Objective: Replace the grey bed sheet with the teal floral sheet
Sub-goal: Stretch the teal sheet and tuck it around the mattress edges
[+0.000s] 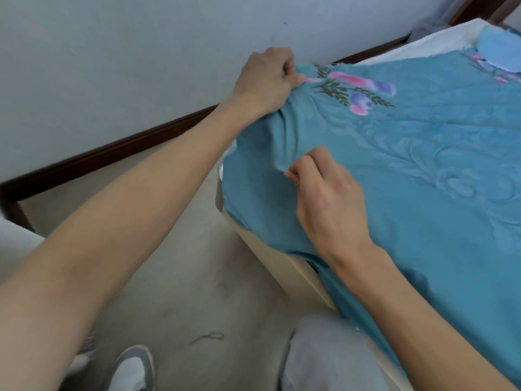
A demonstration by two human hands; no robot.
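The teal floral sheet (408,153) lies spread over the bed, with pink and purple flowers printed near its far corner. My left hand (265,80) grips that corner of the sheet at the bed's end by the wall. My right hand (324,198) pinches a fold of the same sheet a little nearer to me, on top of the mattress. The sheet hangs over the bed's near side. No grey bed sheet is clearly in view.
A cream bed base (282,266) shows under the sheet's edge. A white wall (112,66) with a dark skirting board (112,150) runs close behind the bed. My grey trouser leg (324,359) and shoe (132,368) stand on the beige floor. A light blue cloth (499,49) lies at the far right.
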